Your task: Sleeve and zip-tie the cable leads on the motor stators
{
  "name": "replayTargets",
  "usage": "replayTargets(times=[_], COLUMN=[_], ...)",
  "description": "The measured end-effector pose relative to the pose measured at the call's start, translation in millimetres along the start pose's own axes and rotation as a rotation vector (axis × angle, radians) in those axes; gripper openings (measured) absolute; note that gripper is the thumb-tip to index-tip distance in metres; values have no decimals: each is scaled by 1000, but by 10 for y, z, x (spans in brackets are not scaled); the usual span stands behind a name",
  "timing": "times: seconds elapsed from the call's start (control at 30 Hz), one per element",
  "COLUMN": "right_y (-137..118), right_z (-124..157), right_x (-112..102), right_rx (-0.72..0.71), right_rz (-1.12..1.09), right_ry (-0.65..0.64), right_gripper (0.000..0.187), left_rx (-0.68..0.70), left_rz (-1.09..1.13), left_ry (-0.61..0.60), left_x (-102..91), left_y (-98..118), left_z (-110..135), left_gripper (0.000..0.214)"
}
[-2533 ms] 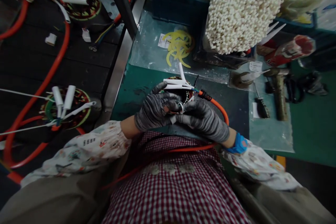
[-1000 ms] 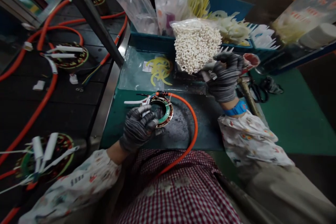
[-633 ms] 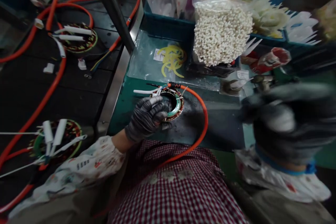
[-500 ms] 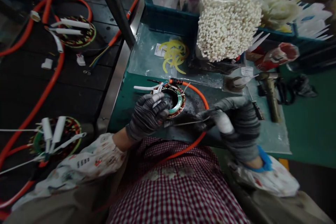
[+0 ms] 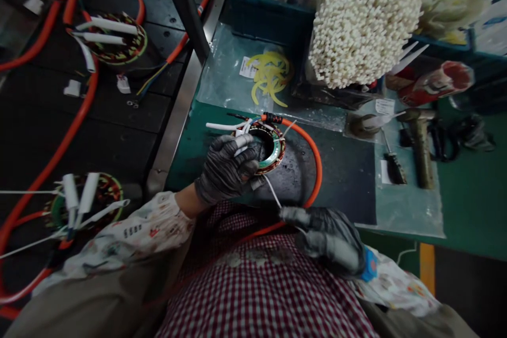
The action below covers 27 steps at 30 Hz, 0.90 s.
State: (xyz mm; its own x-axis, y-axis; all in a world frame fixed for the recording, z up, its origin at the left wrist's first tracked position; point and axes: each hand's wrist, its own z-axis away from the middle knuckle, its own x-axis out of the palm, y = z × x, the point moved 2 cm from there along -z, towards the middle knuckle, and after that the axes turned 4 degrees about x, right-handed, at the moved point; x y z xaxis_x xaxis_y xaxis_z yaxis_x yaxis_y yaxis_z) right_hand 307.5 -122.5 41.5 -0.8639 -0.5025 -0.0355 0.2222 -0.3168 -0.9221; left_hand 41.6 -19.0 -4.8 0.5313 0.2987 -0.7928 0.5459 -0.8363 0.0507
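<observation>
A motor stator (image 5: 272, 157), a ring with coil windings and a dark hollow middle, sits on the bench in front of me. My left hand (image 5: 228, 171), in a dark grey glove with white tape on a finger, is closed on its near left side. White sleeved leads (image 5: 224, 127) and an orange cable (image 5: 318, 169) come off its far edge. From the stator's near side a thin white cord (image 5: 272, 191) runs taut to my right hand (image 5: 325, 240). That gloved hand is closed on the cord, low near the checked apron.
Left, on dark slats, stand two more stators (image 5: 114, 45) (image 5: 85, 206) with orange cables. Behind the work lie yellow sleeve pieces (image 5: 271, 76) and a bag of white tubes (image 5: 360, 26). To the right are a hammer (image 5: 420, 148), a screwdriver (image 5: 394, 166) and a red can (image 5: 439, 84).
My right hand has moved down and left, toward my apron, with the cord now slanting downward from the stator. My left hand keeps its place on the stator. The view has shifted slightly.
</observation>
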Motion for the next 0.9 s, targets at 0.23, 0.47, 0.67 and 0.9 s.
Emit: replayTargets(times=[0.23,0.47,0.67,0.9], right_y=[-36,-200,-391,-443], right_z=[-530,-1109,-1162,-1080], right_x=[111,-71,-192,-242], right_rx=[-362,-405,-357,-373], right_rz=[371,663,123,153], right_ry=[413,540,341,244], right_gripper=[27,31,27,9], left_rx=[5,-22,-12,-40], left_rz=[73,131,130,180], left_ry=[33,74,127,76], left_x=[-25,-43,-48,-6], left_y=[-19,-38,-28,-55], left_z=[24,-8,-43,27], left_gripper=[29,24,25,30])
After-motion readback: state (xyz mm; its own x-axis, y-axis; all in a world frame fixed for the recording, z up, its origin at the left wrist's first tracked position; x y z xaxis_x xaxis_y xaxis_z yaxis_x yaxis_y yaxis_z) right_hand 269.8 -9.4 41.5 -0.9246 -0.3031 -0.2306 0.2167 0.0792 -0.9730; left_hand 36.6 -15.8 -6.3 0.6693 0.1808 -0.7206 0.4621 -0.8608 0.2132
